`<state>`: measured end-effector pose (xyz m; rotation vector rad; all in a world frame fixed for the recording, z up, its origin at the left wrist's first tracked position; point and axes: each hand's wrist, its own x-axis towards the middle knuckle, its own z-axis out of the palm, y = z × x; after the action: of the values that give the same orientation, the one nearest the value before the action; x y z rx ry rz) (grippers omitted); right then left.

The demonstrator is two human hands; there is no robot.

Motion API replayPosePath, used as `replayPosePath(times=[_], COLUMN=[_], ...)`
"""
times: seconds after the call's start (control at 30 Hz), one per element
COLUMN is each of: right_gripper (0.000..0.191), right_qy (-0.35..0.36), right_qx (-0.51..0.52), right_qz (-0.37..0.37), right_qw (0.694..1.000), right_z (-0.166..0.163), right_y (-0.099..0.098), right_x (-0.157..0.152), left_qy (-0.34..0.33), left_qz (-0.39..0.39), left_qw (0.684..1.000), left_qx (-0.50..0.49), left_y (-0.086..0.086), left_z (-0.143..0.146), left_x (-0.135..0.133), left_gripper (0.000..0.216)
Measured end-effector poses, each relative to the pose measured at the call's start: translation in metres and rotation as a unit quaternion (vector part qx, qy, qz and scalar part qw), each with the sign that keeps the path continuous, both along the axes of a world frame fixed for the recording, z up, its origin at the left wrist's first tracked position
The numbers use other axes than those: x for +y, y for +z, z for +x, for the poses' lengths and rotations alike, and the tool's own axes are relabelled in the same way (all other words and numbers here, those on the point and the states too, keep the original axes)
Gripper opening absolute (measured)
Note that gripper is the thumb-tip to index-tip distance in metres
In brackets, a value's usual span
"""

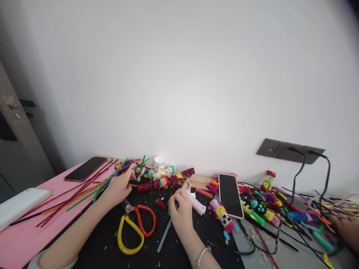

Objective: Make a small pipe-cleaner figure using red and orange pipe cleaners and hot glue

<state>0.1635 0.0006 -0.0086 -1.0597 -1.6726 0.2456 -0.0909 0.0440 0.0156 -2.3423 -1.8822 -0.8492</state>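
Note:
My left hand [120, 186] reaches to the pile of coloured pipe-cleaner coils [153, 172] at the back, its fingers bent down together at the pile's left edge; what they hold, if anything, is hidden. My right hand [181, 209] is closed over the black mat, with a bit of green pipe cleaner [169, 210] showing at its fingertips. Just beyond it lies a pale pink glue gun [198, 204], partly covered by the hand. Left of this hand are a small dark red coil [161, 203] and a translucent glue stick [164, 236]. Scissors [134, 228] with yellow and red handles lie between my arms.
Long pipe cleaners [81, 190] and a dark phone [85, 169] lie on the pink surface at left. A white candle-like cup [159, 163] stands by the wall. At right are another phone [231, 196], a pipe-cleaner figure [223, 216], cables, and another person's hand [346, 228].

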Motion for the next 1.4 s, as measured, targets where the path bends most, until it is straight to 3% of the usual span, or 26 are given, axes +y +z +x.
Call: replayPosePath(times=[0.33, 0.53, 0.6, 0.7, 0.77, 0.87, 0.97, 1.1, 1.27, 1.4], right_gripper=[0.03, 0.03, 0.026, 0.014, 0.026, 0.031, 0.024, 0.025, 0.029, 0.026], right_qy=[-0.011, -0.014, -0.001, 0.034, 0.065, 0.125, 0.181, 0.198, 0.171, 0.19], right_qx=[-0.004, 0.0, 0.006, 0.028, 0.077, 0.196, 0.308, 0.367, 0.469, 0.575], right_qz=[0.005, 0.008, 0.001, -0.042, -0.094, -0.171, -0.242, -0.29, -0.258, -0.256], right_qw=[1.0, 1.0, 1.0, 0.998, 0.99, 0.957, 0.902, 0.861, 0.827, 0.754], right_z=[0.002, 0.002, 0.002, -0.001, -0.004, -0.008, -0.01, -0.005, 0.012, 0.022], right_y=[0.002, 0.008, 0.009, 0.006, 0.003, 0.001, 0.001, 0.002, 0.004, 0.007], right_x=[-0.002, -0.006, -0.008, -0.01, -0.009, -0.008, -0.005, 0.0, 0.011, 0.015], left_qy=[-0.001, 0.037, -0.001, -0.129, -0.202, -0.297, -0.333, -0.317, -0.254, -0.201], left_qz=[0.038, 0.12, 0.139, 0.137, 0.127, 0.133, 0.148, 0.145, 0.113, 0.055], left_qw=[0.999, 0.991, 0.989, 0.982, 0.971, 0.946, 0.931, 0.937, 0.961, 0.975], left_qx=[-0.001, -0.052, -0.056, -0.036, -0.027, -0.003, 0.003, -0.009, -0.013, -0.082], left_y=[-0.005, -0.007, -0.006, -0.005, -0.005, -0.006, -0.008, -0.011, -0.013, -0.01], left_z=[-0.002, -0.012, -0.009, 0.005, 0.017, 0.035, 0.046, 0.047, 0.036, 0.032], left_x=[-0.004, 0.001, -0.002, -0.011, -0.018, -0.027, -0.032, -0.031, -0.024, -0.023], left_gripper=[0.018, 0.035, 0.036, 0.033, 0.032, 0.034, 0.035, 0.032, 0.028, 0.031])
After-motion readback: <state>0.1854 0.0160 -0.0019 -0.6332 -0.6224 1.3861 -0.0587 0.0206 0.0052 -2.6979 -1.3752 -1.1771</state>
